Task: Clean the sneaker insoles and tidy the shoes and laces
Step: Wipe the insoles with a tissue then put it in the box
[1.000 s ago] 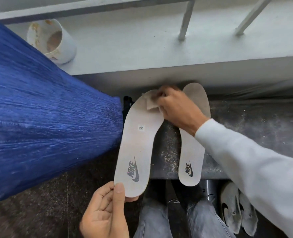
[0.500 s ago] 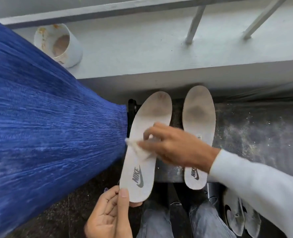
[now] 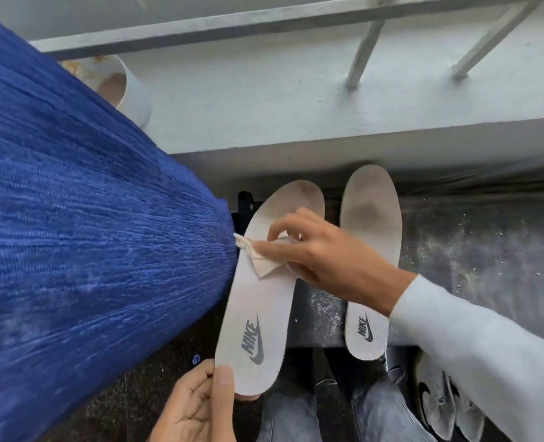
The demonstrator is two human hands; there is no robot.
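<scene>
Two whitish Nike insoles lie side by side, toes pointing away from me. My left hand (image 3: 200, 406) pinches the heel end of the left insole (image 3: 261, 314), thumb on top. My right hand (image 3: 324, 253) holds a small crumpled white wipe (image 3: 257, 258) and presses it on the middle of that insole. The right insole (image 3: 371, 237) rests flat on the dark speckled slab (image 3: 471, 256), its toe area grey with dirt. The left insole's toe end also shows a brownish smudge.
Blue pleated fabric (image 3: 82, 237) fills the left side, touching the left insole's edge. A stained white cup (image 3: 127, 90) sits on the pale ledge (image 3: 296, 100) under railing bars. Grey-white sneakers (image 3: 439, 406) stand at lower right beside my jeans-clad legs (image 3: 344, 416).
My right hand with the wipe has slid from the left insole's toe end down to its middle, uncovering both toe areas. My left hand keeps its hold on the heel.
</scene>
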